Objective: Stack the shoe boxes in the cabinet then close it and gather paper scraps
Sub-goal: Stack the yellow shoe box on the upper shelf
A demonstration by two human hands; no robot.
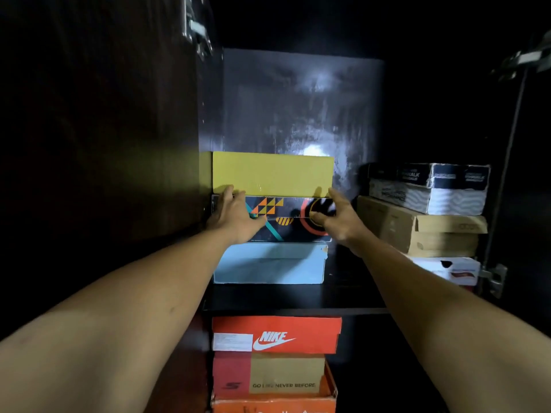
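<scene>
Both hands reach into the dark cabinet [298,99], to the left stack on the upper shelf [295,304]. There the yellow shoe box [272,173] lies on top of a black patterned box [286,219], which lies on a pale blue box [269,263].

The left hand [235,214] has its straight fingers at the yellow box's lower left edge. The right hand [337,216] has its fingers at the lower right corner, thumb spread to the left. Neither grip closes on anything: both are flat and open against the box fronts.

The stack's left edges stand close to the cabinet's left wall. A narrow dark gap parts it from the right stack: a black-and-white box [429,186], a brown carton [417,231] and a white box [456,271]. Above the yellow box there is open room. On the lower level a red Nike box [275,335] tops two more boxes.
</scene>
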